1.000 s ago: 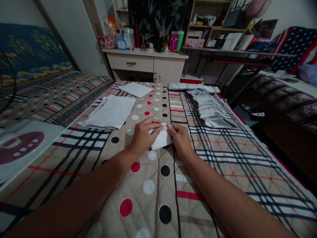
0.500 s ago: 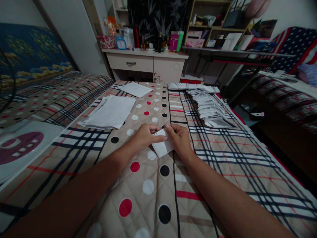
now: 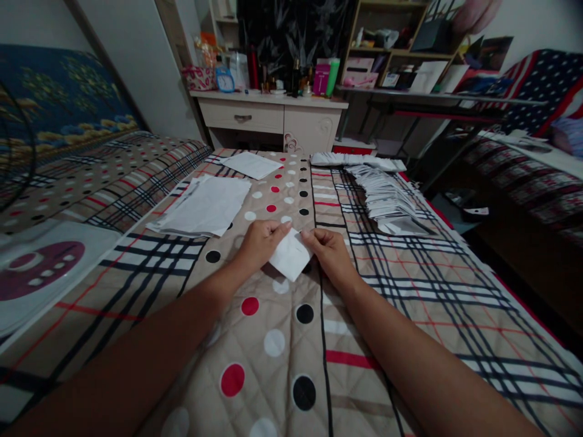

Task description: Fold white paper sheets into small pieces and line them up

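Both the left hand and right hand pinch the small white paper between them, over the bed; imo keep those pinches light; line the edges up before pressing any crease; the paper stack sits beyond the right hand.

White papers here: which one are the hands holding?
The small piece, pinched between the left hand and right hand; the stack, the far paper and the fanned row lie untouched.

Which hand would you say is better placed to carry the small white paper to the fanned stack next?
Probably the right hand: the fanned stack lies on that side, and it touches the white paper; the left hand is farther away.
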{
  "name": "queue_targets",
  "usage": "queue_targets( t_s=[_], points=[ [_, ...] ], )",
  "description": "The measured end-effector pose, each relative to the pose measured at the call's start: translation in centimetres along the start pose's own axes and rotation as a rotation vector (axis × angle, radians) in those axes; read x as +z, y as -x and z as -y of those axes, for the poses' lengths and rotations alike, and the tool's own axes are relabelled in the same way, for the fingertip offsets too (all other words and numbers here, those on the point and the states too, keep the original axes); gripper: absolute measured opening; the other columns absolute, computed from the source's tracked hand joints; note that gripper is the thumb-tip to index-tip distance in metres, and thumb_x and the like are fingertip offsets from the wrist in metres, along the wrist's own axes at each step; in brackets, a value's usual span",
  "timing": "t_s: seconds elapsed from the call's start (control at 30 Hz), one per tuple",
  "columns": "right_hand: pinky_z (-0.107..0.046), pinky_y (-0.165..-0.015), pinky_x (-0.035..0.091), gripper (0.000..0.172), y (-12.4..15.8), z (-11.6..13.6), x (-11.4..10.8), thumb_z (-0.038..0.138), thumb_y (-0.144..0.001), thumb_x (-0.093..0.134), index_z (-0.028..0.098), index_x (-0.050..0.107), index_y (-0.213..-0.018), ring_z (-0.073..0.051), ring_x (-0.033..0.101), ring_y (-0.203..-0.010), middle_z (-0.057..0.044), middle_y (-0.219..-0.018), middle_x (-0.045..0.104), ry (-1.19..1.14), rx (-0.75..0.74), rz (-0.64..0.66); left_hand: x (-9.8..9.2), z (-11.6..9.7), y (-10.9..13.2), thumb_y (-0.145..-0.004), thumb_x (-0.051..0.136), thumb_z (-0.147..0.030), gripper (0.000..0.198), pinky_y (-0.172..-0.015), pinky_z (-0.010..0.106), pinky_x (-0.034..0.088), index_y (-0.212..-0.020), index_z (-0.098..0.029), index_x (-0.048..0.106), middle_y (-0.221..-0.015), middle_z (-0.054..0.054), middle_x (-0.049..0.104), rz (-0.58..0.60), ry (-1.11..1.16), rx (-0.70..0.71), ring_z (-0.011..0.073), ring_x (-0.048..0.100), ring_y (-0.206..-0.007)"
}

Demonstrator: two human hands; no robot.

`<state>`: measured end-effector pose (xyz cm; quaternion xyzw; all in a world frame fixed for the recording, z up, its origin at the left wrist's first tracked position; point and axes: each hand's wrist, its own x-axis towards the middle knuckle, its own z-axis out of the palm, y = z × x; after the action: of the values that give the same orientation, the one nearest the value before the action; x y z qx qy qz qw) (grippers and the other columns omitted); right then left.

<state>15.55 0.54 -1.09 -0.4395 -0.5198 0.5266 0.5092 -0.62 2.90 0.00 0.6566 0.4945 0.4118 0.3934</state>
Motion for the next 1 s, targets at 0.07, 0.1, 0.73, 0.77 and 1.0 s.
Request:
queue_targets(
  t_s=[0.07, 0.1, 0.73, 0.77, 1.0],
  points=[
    [-0.022, -0.044, 0.025, 0.033, 0.1, 0.3, 0.1, 0.048, -0.071, 0.074, 0.017, 0.062, -0.069, -0.008, 0.039, -0.046, 0.003, -0.055, 0.054, -0.027, 0.028, 0.078, -0.5, 0.0, -0.2, -0.085, 0.056, -0.048, 0.045, -0.044, 0.023, 0.026, -0.053, -0.016, 0.053, -0.048, -0.002, 0.045, -0.122, -0.090, 0.048, 0.0094, 0.039, -0.046],
    [-0.022, -0.043, 0.026, 0.031, 0.1, 0.5, 0.2, 0.046, -0.070, 0.075, 0.017, 0.063, -0.072, -0.008, 0.040, -0.045, 0.003, -0.055, 0.056, -0.022, 0.040, 0.103, -0.8, -0.1, -0.3, -0.085, 0.057, -0.046, 0.045, -0.045, 0.024, 0.025, -0.051, -0.016, 0.050, -0.047, -0.003, 0.042, -0.158, -0.120, 0.077, 0.0090, 0.037, -0.047],
    [-0.024, -0.044, 0.019, 0.039, 0.0, 0.4, -0.8, 0.044, -0.079, 0.062, 0.020, 0.044, -0.054, -0.007, 0.027, -0.043, 0.006, -0.045, 0.039, 0.188, -0.023, -0.079, -1.2, 0.5, -0.7, -0.057, 0.083, -0.039, 0.038, -0.048, 0.018, 0.040, -0.072, -0.013, 0.061, -0.061, -0.002, 0.062, 0.109, 0.184, -0.054, 0.0088, 0.054, -0.052],
    [-0.025, -0.044, 0.018, 0.040, -0.1, 0.3, -1.0, 0.045, -0.080, 0.061, 0.021, 0.043, -0.054, -0.007, 0.026, -0.043, 0.006, -0.044, 0.038, 0.186, -0.018, -0.084, -1.2, 0.6, -0.7, -0.060, 0.081, -0.039, 0.036, -0.046, 0.018, 0.040, -0.076, -0.013, 0.062, -0.059, -0.002, 0.062, 0.137, 0.195, -0.089, 0.0087, 0.054, -0.049],
    [-0.026, -0.047, 0.020, 0.047, -0.7, 0.0, -2.2, 0.051, -0.084, 0.055, 0.020, 0.045, -0.051, -0.009, 0.031, -0.046, 0.004, -0.047, 0.039, 0.615, -0.096, -0.205, -1.1, 1.0, -0.9, -0.088, 0.054, -0.024, 0.020, -0.039, 0.018, 0.042, -0.099, -0.009, 0.062, -0.047, -0.001, 0.060, 0.200, 0.173, -0.291, 0.0107, 0.056, -0.037]
  ],
)
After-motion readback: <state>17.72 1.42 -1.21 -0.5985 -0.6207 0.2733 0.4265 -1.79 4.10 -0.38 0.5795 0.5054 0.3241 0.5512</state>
